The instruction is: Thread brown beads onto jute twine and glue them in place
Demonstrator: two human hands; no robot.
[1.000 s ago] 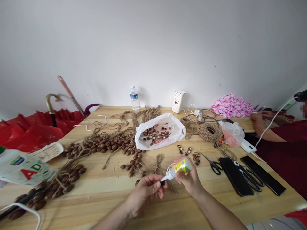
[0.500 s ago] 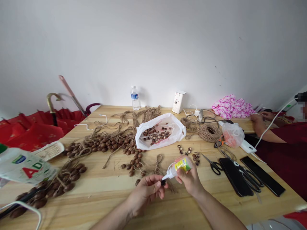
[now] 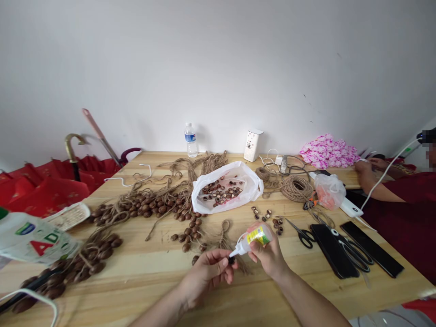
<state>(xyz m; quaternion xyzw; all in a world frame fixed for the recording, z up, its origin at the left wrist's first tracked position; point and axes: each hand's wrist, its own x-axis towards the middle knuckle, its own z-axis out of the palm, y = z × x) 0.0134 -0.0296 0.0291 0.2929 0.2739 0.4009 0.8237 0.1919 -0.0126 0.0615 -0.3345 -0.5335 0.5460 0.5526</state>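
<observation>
My right hand (image 3: 270,256) is closed around a glue bottle (image 3: 258,236) with a yellow-green label, tilted so its white nozzle points down to the left. The nozzle tip meets a small dark nut shell (image 3: 231,260), pinched between the fingers of my left hand (image 3: 213,272). Whether glue is flowing out is too small to tell. Just behind my hands lies a looped twine cord (image 3: 224,230) with brown nuts (image 3: 188,234) beside it. Beyond, an open white plastic bag (image 3: 226,206) holds many half shells (image 3: 223,193). Several loose shells (image 3: 277,225) lie to the bag's right.
Corded nuts (image 3: 153,204) spread across the left. At the right are scissors (image 3: 303,234), a phone (image 3: 332,250), more scissors (image 3: 356,254) and a twine coil (image 3: 298,188). A water bottle (image 3: 190,141) stands by the wall. Another person's arm (image 3: 378,186) rests at far right.
My hands keep the same hold, with the nozzle still at the shell. The whole view has shifted very slightly.
</observation>
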